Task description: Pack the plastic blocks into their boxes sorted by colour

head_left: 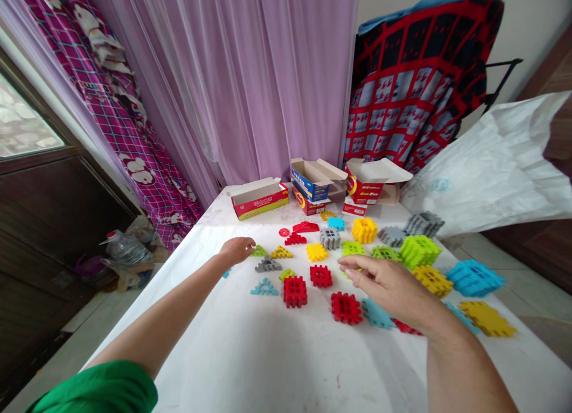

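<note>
My left hand is at the left of the toy pieces, fingers loosely bent, fingertips beside a green triangular building block; whether they touch it I cannot tell. My right hand hovers over the right half, fingers stretched forward, thumb below them, no piece visible in its grasp. Between the hands are a yellow triangular block, a grey one, a blue one, a red one, and square stacks: red, yellow and grey. Another red stack lies just below my right fingers.
Open cardboard boxes stand along the back: a red one, a blue one and another red one. Green, blue and yellow stacks sit at right. A white bag hangs over the right edge.
</note>
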`<state>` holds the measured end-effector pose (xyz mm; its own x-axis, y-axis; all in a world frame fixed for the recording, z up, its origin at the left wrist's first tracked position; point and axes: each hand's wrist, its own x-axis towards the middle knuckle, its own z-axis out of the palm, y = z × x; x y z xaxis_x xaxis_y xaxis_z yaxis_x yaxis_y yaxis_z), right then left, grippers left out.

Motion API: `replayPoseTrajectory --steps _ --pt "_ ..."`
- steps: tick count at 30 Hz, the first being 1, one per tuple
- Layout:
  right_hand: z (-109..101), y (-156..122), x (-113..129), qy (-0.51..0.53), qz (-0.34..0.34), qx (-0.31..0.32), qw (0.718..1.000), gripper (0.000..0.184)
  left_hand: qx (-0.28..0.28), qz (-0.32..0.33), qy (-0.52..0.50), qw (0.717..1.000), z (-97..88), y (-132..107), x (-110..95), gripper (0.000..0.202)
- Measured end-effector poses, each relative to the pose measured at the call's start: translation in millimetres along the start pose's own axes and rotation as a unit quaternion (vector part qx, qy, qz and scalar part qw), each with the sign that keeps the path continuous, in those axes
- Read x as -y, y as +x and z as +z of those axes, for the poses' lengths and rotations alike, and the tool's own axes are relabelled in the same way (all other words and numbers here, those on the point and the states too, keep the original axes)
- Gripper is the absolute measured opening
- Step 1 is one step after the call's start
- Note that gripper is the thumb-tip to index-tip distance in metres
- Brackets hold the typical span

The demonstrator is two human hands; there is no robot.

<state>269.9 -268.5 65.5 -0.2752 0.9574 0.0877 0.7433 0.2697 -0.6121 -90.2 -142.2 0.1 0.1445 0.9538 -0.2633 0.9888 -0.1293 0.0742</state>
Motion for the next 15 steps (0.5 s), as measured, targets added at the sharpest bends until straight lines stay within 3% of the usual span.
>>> replayPoseTrajectory --steps 15 --pt "-0.2 -0.9 -1.5 0.000 -0.012 -0.011 1.000 0.040 0.022 0.017 -0.011 1.000 -3.6 -5.2 -0.5 0.037"
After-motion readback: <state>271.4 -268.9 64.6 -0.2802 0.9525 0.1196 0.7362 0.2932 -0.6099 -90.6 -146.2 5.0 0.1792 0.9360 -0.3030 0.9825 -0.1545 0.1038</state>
